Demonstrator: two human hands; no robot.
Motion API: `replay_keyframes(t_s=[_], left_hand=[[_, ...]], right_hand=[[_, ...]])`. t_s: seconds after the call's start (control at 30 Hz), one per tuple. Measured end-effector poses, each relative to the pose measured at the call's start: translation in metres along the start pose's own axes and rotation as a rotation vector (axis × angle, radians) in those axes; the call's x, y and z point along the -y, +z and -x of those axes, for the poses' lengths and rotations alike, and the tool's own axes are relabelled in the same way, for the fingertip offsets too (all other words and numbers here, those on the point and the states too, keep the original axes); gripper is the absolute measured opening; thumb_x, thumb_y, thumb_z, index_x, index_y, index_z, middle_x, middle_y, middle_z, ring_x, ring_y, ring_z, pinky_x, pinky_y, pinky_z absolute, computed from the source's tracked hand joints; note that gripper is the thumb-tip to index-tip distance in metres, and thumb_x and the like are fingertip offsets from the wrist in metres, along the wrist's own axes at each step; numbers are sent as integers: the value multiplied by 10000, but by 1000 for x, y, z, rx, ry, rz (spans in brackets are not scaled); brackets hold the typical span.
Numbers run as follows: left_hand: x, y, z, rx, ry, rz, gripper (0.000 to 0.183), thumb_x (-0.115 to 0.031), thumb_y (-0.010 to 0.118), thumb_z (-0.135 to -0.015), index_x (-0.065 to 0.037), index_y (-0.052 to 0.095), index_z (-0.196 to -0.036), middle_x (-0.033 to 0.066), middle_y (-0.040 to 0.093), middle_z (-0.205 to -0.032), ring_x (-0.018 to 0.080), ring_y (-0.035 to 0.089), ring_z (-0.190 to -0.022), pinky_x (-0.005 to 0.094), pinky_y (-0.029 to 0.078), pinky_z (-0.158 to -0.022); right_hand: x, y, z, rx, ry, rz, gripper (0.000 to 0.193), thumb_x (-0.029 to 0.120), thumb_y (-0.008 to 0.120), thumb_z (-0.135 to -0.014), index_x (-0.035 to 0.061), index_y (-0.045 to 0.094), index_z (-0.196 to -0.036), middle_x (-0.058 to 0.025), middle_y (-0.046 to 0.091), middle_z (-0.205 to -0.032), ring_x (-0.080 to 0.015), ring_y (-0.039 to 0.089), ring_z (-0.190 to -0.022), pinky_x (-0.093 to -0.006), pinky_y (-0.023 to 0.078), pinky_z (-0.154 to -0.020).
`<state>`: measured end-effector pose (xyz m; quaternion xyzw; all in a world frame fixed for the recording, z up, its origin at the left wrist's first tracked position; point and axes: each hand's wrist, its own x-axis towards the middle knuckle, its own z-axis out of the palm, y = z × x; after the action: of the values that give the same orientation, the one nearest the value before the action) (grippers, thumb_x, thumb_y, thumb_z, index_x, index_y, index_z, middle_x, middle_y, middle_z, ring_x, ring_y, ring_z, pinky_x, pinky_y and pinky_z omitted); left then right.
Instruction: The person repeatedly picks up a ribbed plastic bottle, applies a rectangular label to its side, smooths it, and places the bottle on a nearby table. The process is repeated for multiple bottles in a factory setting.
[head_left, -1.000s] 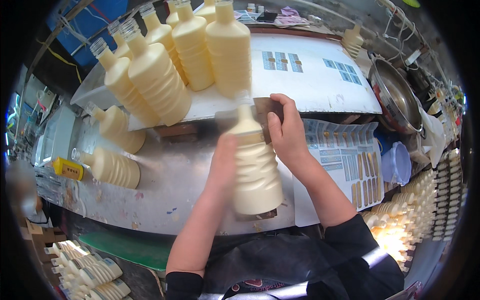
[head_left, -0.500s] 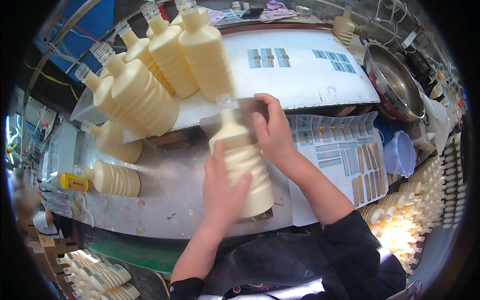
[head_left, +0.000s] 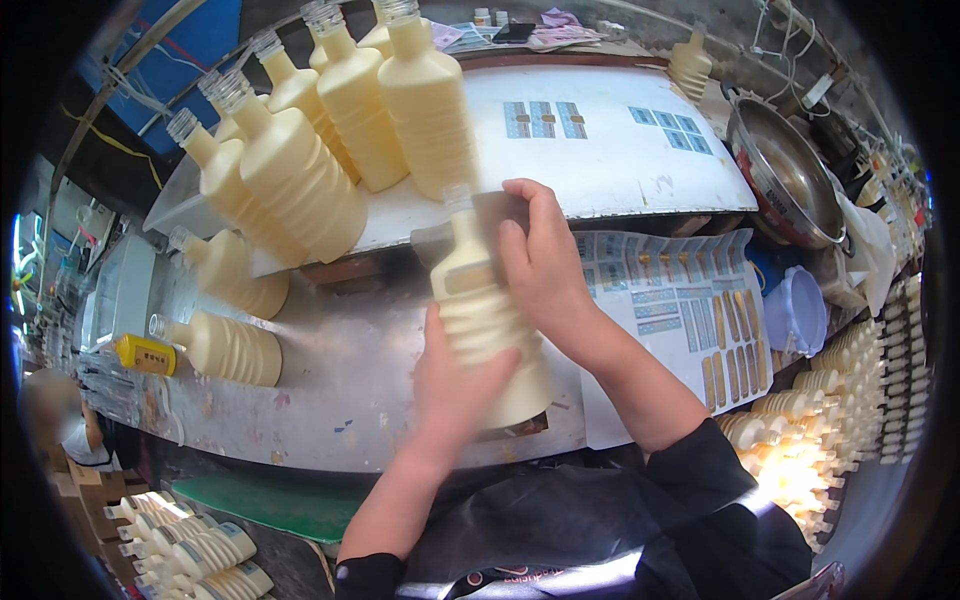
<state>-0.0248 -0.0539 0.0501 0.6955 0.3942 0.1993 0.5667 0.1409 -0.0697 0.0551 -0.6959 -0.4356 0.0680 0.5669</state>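
A cream-coloured ribbed plastic bottle (head_left: 488,325) leans over the near part of the bench, its clear threaded neck pointing away from me. My left hand (head_left: 450,385) is wrapped round its lower body, blurred by motion. At the bottle's shoulder, my right hand (head_left: 545,265) pinches a thin dark grey sheet (head_left: 503,208) between thumb and fingers. Part of that sheet also shows on the left side of the neck, apparently behind it; its exact kind is unclear. A greyish rectangular patch sits on the bottle's upper front.
Several cream bottles (head_left: 425,115) stand on a raised white board (head_left: 620,90) carrying small blue labels. Two more lie left on the metal bench (head_left: 330,390), beside a yellow container (head_left: 146,354). Right are a label sheet (head_left: 660,370), a metal pan (head_left: 790,165) and a lavender bucket (head_left: 798,312).
The view has shifted slightly. Both hands stay on the bottle and the grey sheet; the left hand and the lower bottle are more blurred now.
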Motion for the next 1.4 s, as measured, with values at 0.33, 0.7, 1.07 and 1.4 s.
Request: replay_keyframes(t_s=[0.33, 0.7, 1.07, 1.4], left_hand=[[-4, 8, 4, -78, 154, -229, 704, -368, 752, -859, -33, 470, -1409, 228, 661, -1215, 442, 625, -1154, 500, 499, -941], [14, 1, -1, -79, 274, -356, 1124, -373, 839, -759, -117, 191, -1642, 242, 554, -1378, 402, 611, -1230, 469, 517, -1014], [33, 2, -12, -71, 196, -142, 1168, -211, 811, -735, -71, 102, -1653, 219, 526, -1424, 321, 595, -1250, 413, 486, -1071], [-10, 20, 4, -177, 111, -361, 1189, -354, 870, -732, 53, 155, -1591, 257, 527, -1385, 395, 596, -1239, 470, 487, -1031]], right_hand=[[43, 50, 1, 130, 27, 107, 501, 453, 275, -1118, 11, 471, -1248, -288, 626, -1059, -503, 581, -1022, -550, 440, -906], [-11, -1, -2, 35, -37, 237, 389, 148, 475, -1003, 12, 458, -1368, -253, 530, -1333, -450, 548, -1213, -483, 447, -1043], [-61, -8, 2, -68, -147, 134, 388, 125, 533, -1018, -6, 479, -1380, -205, 584, -1297, -334, 588, -1161, -403, 454, -1036], [14, 6, -2, 38, 4, 98, 371, 93, 477, -1000, -15, 452, -1354, -280, 522, -1338, -473, 576, -1140, -510, 460, -987]])
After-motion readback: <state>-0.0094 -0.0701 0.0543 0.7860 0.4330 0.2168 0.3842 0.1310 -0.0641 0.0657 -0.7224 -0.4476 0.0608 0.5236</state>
